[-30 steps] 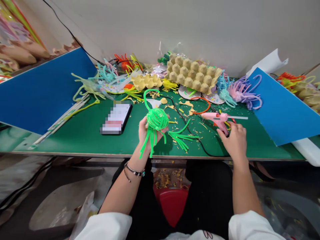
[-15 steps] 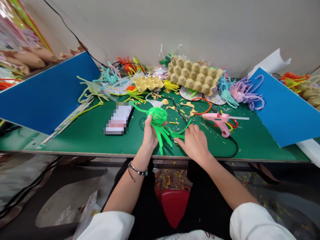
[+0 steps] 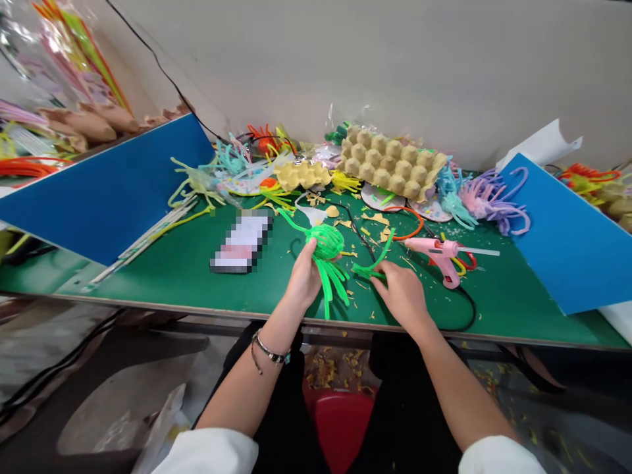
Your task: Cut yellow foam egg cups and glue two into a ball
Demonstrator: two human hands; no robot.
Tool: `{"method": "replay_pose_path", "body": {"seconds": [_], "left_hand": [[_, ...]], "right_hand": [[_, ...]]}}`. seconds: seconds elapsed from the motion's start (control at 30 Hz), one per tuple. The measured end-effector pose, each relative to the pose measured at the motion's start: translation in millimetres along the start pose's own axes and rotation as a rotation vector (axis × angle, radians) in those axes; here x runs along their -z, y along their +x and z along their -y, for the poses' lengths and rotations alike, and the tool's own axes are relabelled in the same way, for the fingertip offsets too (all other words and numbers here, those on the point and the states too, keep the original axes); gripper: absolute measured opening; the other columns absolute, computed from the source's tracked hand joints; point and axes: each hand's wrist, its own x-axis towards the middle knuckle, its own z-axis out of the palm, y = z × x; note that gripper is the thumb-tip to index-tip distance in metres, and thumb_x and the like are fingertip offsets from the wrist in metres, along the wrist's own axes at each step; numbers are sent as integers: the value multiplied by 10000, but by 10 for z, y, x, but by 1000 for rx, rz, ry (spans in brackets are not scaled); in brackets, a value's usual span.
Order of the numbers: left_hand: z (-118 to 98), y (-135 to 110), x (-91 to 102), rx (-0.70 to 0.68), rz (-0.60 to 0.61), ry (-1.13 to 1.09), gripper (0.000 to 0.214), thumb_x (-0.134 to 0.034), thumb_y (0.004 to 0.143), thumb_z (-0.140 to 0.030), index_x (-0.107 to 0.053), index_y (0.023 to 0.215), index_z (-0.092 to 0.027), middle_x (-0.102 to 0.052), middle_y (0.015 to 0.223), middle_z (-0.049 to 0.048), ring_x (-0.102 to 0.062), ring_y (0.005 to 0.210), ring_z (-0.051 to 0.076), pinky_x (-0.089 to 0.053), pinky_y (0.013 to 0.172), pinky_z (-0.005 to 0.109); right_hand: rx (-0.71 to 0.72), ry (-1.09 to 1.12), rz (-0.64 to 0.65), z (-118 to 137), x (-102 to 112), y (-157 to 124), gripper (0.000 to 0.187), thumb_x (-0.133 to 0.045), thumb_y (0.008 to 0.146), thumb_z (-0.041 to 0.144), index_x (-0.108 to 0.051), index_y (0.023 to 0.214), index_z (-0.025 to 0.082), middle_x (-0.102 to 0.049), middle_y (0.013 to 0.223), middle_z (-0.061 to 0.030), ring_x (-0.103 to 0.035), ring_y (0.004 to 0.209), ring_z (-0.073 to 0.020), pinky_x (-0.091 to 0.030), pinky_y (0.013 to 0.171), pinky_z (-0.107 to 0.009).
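Observation:
A bright green pipe-cleaner figure [image 3: 326,242] with a rounded, ribbed body and several dangling strands is held in my left hand [image 3: 305,273], the thumb pressed on its side. One long strand sticks out from its body to the upper left. To the right of it, my right hand [image 3: 402,293] pinches a small bunch of green pipe cleaners [image 3: 368,271] between thumb and fingers; one of these stems bends upward. A gap of green table shows between the bunch and the figure's strands.
A pink glue gun [image 3: 442,253] lies right of my right hand, its black cord [image 3: 471,316] running along the table edge. A phone [image 3: 241,242] lies to the left. Egg cartons [image 3: 390,161], coloured pipe cleaners and scraps cover the back. Blue boards [image 3: 118,191] stand at both sides.
My right hand has closed on the bunch of green pipe cleaners and lifted it slightly away from the figure. The whole view has shifted a little.

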Motion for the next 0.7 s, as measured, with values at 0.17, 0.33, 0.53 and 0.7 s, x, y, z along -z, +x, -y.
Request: {"method": "replay_pose_path", "body": {"seconds": [0.17, 0.33, 0.53, 0.7], "left_hand": [[55, -109, -47, 152, 134, -68, 435, -609, 765, -573, -642, 934, -174, -724, 939, 93, -695, 862, 241, -576, 732, 354], [175, -182, -62, 250, 238, -61, 531, -679, 661, -630, -662, 896, -154, -734, 932, 129, -689, 921, 287, -579, 739, 369], [220, -205, -79, 223, 286, -58, 536, -727, 630, -595, -675, 936, -158, -745, 937, 124, -685, 975, 312, -576, 757, 383], [188, -201, -106, 239, 231, -112, 493, -701, 656, -588, -667, 892, -156, -741, 922, 122, -688, 966, 315, -572, 773, 395]], "right_hand": [[-77, 429, -146, -114, 8, 33, 129, -577, 827, 282, -675, 863, 205, -755, 875, -59, -699, 807, -227, -512, 695, -321], [-70, 568, -180, -83, -13, 23, 203, -563, 823, 342, -695, 851, 190, -756, 864, -78, -694, 785, -230, -520, 681, -322], [-44, 539, -115, 33, -21, -8, 201, -534, 835, 321, -696, 843, 203, -754, 861, -69, -685, 764, -223, -497, 662, -311], [-28, 568, -83, 70, -8, -19, 209, -529, 837, 316, -693, 857, 188, -748, 848, -66, -681, 755, -210, -492, 673, -307]]}}
